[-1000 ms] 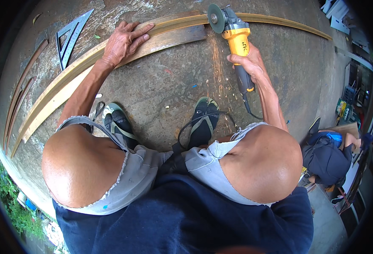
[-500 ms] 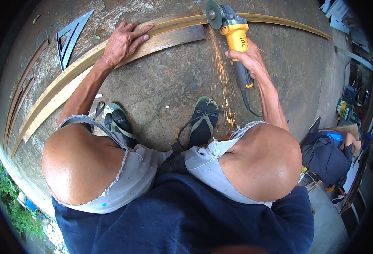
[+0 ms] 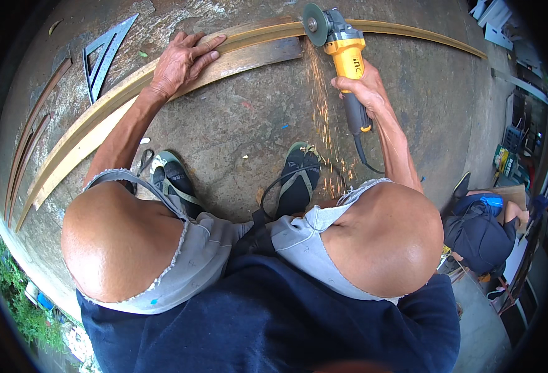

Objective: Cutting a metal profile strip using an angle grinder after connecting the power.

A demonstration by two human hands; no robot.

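I squat over a concrete floor. My right hand (image 3: 362, 88) grips a yellow and grey angle grinder (image 3: 339, 43), its disc (image 3: 315, 25) against a long rusty metal bar (image 3: 411, 31). Orange sparks (image 3: 321, 124) spray back toward my feet. My left hand (image 3: 184, 59) lies flat, fingers spread, pressing down on the long metal strips (image 3: 100, 127) to the left of the disc. The grinder's black cord (image 3: 367, 158) trails past my right knee.
A metal triangle square (image 3: 105, 56) lies on the floor at the far left, with thin curved metal strips (image 3: 28, 143) beyond it. My sandalled feet (image 3: 299, 180) rest on the concrete. Another person (image 3: 482, 230) sits at the right near cluttered shelves. Green plants (image 3: 19, 298) edge the lower left.
The spray of sparks has grown wider and denser. Both hands and the grinder hold nearly the same place.
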